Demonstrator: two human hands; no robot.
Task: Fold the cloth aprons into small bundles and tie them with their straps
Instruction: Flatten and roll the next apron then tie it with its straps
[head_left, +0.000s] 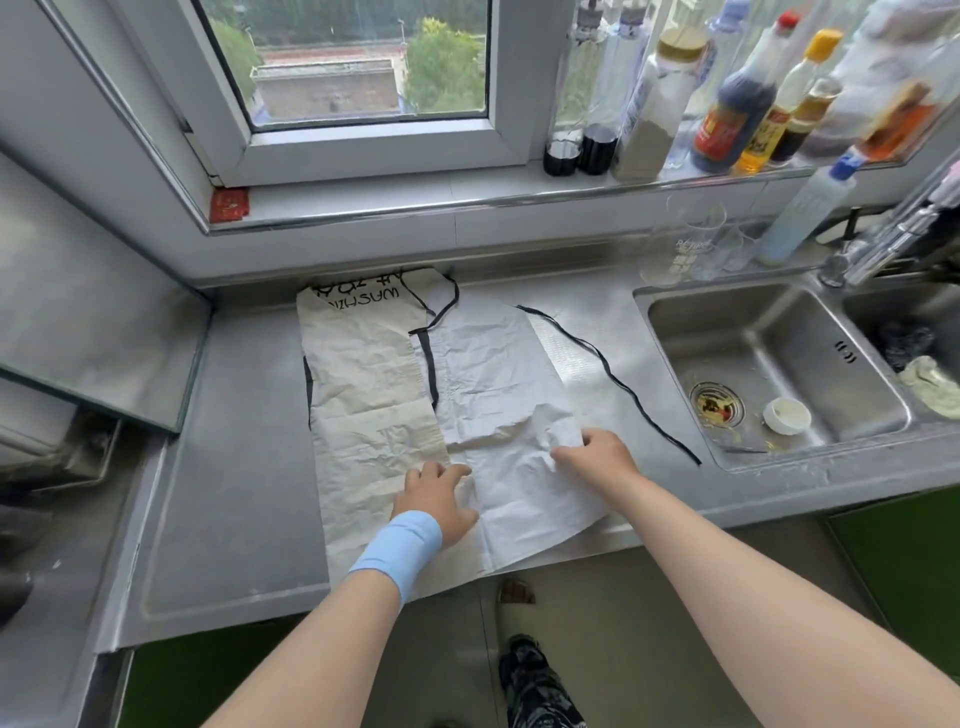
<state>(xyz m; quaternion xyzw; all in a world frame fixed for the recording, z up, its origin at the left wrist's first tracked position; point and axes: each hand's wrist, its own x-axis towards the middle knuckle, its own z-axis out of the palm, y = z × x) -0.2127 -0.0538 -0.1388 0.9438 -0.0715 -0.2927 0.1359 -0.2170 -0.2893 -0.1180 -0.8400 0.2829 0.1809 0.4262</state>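
Observation:
A white cloth apron (488, 364) with black edging lies spread on the steel counter, its left side folded over so a cream panel with black lettering faces up. One black strap (608, 371) trails right across the counter toward the sink. My left hand (439, 499), with a blue wristband, rests on the apron's near edge with fingers spread on the cloth. My right hand (592, 452) pinches a crumpled fold of the apron's right part.
The steel counter (244, 457) runs left to a raised glass-topped stove cover (93, 332). A sink (779, 364) with a small white cup lies to the right. Glasses (691, 244), a faucet and several bottles (727, 98) stand along the back ledge.

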